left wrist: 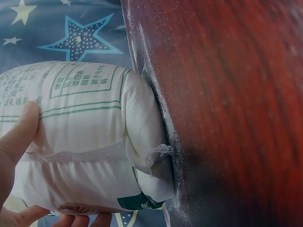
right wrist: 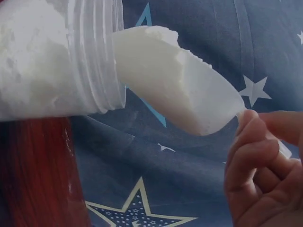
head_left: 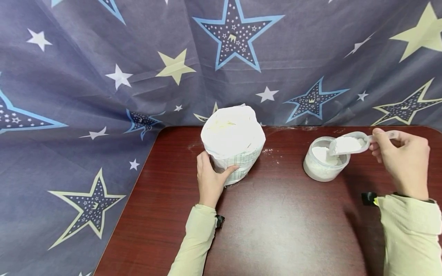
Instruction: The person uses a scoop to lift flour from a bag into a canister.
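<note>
A white woven bag (head_left: 246, 159) of white powder stands upright near the back edge, its mouth rolled open. My left hand (head_left: 212, 180) grips its near side, thumb and fingers spread round it; green print shows on the bag (left wrist: 80, 123) in the left wrist view. On the right, my right hand (head_left: 409, 159) pinches the handle of a translucent scoop (head_left: 363, 147) heaped with white powder. The scoop's tip tilts down over the mouth of a clear plastic jar (head_left: 322, 175), which is partly filled with powder. In the right wrist view, the scoop (right wrist: 203, 104) reaches just inside the jar's threaded rim.
A dark red wooden table (head_left: 276, 214) carries everything. Some spilled powder (head_left: 272, 152) lies between bag and jar. Right behind the table hangs a blue-grey cloth (head_left: 138, 50) with printed stars.
</note>
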Motion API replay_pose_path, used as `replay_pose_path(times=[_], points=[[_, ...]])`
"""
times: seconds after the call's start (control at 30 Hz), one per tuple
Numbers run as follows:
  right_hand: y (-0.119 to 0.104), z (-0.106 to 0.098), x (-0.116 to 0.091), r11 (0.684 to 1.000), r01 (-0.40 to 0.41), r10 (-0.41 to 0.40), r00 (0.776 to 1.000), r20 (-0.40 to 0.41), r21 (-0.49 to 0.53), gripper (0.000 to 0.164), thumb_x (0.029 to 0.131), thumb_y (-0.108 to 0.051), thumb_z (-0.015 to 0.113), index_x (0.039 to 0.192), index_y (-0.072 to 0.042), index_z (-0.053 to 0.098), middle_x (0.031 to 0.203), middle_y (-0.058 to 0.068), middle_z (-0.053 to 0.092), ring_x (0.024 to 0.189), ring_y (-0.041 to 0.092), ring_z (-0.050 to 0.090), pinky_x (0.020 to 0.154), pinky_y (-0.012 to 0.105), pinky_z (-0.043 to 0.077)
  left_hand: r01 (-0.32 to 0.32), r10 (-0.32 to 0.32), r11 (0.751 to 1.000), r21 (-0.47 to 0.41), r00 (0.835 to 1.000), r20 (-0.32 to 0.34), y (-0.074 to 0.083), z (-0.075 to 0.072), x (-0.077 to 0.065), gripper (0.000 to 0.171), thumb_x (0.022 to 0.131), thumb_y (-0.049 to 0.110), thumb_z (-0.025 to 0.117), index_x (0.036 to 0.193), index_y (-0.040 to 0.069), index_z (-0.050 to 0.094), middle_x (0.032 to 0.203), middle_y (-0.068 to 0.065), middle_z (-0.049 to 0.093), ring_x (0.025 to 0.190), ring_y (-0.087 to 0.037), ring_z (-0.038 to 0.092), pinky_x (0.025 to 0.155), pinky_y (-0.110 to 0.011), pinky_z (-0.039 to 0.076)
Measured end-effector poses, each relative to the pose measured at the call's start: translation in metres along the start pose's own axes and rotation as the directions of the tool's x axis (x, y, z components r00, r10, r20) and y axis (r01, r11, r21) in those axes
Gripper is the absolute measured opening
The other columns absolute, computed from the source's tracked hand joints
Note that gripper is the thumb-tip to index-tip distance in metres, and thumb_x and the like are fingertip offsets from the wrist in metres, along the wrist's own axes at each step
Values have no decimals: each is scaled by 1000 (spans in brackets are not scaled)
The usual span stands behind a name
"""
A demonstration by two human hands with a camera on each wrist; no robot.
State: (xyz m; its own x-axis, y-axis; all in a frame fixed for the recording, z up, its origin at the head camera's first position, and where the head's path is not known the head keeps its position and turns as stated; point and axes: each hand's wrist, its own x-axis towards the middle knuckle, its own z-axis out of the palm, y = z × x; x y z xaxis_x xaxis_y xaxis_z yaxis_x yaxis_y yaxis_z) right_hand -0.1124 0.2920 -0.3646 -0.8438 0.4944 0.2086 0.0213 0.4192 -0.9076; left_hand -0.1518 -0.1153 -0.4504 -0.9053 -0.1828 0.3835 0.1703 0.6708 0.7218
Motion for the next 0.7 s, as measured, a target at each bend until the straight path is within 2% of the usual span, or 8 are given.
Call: replay_pose_path(times=[0.17,0.37,0.5,0.7], points=[[-3,-1,-1,996,39,-39,999,-4,-75,29,96,-26,64,67,-27,67,53,-24,60,40,-4,54,42,12,40,-3,3,1000,0,1000,1,0,0,0,88,66,54,88,131,9,48,123,-8,49,115,-29,53,99,-47,46],[-8,-6,-3,978,101,-104,995,-4,-182,30,96,-30,64,66,-29,65,49,-28,55,40,-8,50,42,14,34,-5,5,1000,-3,1000,1,1,0,0,89,65,53,88,131,9,49,123,-9,49,115,-30,53,99,-48,46],[-12,-8,-4,976,104,-104,994,11,-191,30,96,-32,64,66,-28,65,49,-29,54,39,-7,49,39,18,33,-4,4,1000,-1,1000,0,0,0,0,89,65,53,88,131,9,48,122,-8,49,115,-29,53,99,-47,46],[-18,-10,-5,981,110,-106,994,31,-161,28,96,-32,64,69,-27,64,48,-25,55,28,4,45,32,22,32,-13,13,1000,1,1000,-5,0,0,0,88,66,53,88,130,9,49,122,-9,50,114,-29,53,97,-48,46]])
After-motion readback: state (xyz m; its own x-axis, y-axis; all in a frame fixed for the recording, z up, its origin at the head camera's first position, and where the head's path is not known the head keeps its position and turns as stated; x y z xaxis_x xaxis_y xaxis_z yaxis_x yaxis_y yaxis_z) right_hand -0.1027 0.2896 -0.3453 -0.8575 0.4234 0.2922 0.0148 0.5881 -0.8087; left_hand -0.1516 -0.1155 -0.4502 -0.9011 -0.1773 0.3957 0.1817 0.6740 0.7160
